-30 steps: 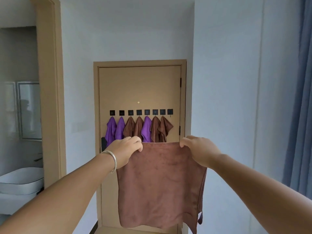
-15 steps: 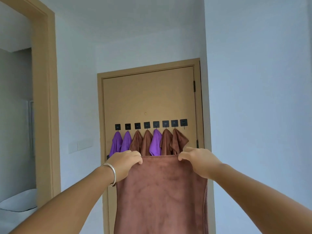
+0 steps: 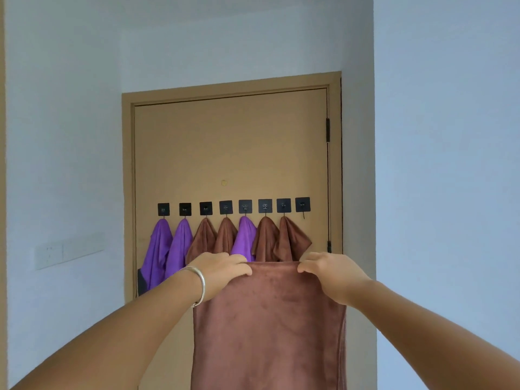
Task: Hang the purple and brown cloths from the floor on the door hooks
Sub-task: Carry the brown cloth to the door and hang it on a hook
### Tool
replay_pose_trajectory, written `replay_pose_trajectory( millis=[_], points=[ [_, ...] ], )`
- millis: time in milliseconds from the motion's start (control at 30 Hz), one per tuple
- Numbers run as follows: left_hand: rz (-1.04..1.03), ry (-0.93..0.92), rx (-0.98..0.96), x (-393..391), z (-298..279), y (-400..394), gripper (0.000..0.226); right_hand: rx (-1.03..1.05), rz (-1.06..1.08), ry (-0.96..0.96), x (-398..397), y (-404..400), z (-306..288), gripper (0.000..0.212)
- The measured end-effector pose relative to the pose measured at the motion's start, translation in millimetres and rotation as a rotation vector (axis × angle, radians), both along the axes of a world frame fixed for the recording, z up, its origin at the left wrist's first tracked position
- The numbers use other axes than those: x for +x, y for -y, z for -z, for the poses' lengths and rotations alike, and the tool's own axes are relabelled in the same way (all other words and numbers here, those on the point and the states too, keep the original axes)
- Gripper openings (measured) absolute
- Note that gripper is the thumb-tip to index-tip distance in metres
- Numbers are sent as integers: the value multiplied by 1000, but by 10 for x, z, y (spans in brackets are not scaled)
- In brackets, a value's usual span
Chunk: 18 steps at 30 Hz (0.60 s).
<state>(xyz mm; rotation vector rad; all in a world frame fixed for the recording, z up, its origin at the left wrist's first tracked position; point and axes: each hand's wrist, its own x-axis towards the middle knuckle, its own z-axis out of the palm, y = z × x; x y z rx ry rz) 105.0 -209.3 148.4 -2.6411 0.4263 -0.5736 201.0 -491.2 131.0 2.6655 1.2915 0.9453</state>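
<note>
A brown cloth (image 3: 267, 327) hangs spread in front of me, held by its top edge. My left hand (image 3: 222, 270) grips the top left corner and my right hand (image 3: 332, 274) grips the top right corner. Behind it stands a tan door (image 3: 230, 147) with a row of black square hooks (image 3: 225, 207). Purple cloths (image 3: 157, 249) and brown cloths (image 3: 266, 237) hang from all hooks but the rightmost. The rightmost hook (image 3: 302, 205) is bare. The held cloth's top edge is below the hook row.
White walls flank the door; the right wall (image 3: 444, 164) juts forward close to the door frame. A white switch plate (image 3: 67, 250) sits on the left wall. A door hinge (image 3: 327, 130) is on the right side.
The door and hooks have grown larger and shifted down in view as I came closer. Both hands keep their grip on the brown cloth's top edge, now nearer together.
</note>
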Motion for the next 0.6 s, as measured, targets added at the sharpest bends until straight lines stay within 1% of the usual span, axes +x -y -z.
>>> replay_pose_trajectory(
  millis=[167,267,367,500,600],
  points=[
    [82,0,-20,891,-98,-201,62,22,109,-4,681,-236,-100,53],
    [128,-10,-96,1352,-138,-277,66,81,165,-8,990,-325,-156,43],
    [180,-15,-159,1762,-151,-312,74,145,230,59,1237,-384,-160,26],
    [222,-33,-198,2356,-129,-273,74,158,355,102,1641,-394,-191,20],
    [235,-25,-217,2810,-150,-212,71,177,406,119,2019,-393,-276,17]
  ],
)
